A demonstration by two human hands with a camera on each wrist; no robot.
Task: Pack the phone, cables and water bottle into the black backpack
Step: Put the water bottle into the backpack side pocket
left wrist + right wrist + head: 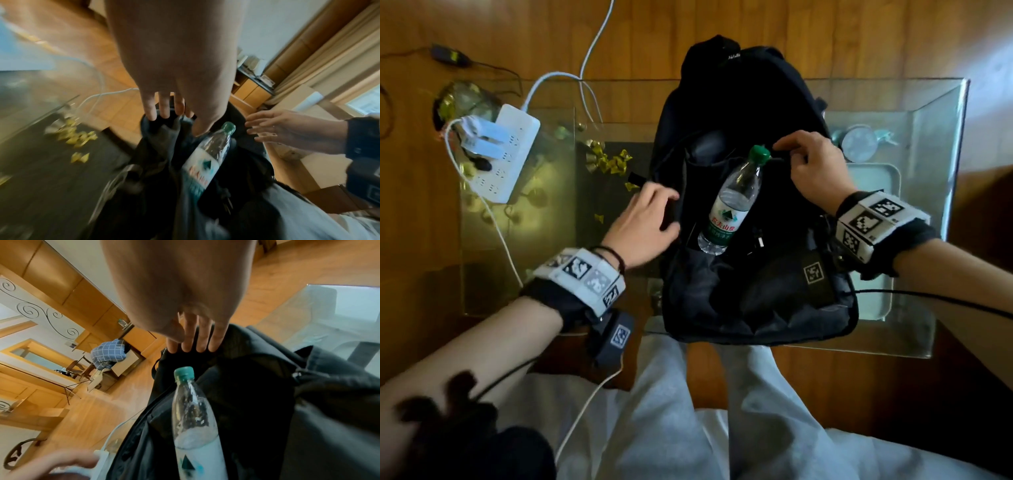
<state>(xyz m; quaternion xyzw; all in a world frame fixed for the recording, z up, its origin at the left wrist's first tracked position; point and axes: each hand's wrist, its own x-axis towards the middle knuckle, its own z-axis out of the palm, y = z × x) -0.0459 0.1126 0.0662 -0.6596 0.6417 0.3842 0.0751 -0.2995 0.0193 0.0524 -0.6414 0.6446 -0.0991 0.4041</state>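
The left hand (643, 219) lies on the left edge of the backpack (763, 301) opening, fingers fairly straight and laid on the black fabric; the left wrist view shows the fingertips (164, 112) resting on the rim, gripping nothing. The right hand (816, 168) is at the right edge of the opening, near the bottle (732, 202) cap; from the head view its fingers curl around a fold of the fabric, while in the right wrist view they look straight against the cloth (202, 337), so I cannot tell whether it grips.

The bottle lies tilted inside the open bag, green cap up and away from the person, label facing out. The backpack rests on a glass worktop (928, 113). To its left sit a white power strip (506, 150) with cords plugged in and scattered yellow wrappers (613, 161).
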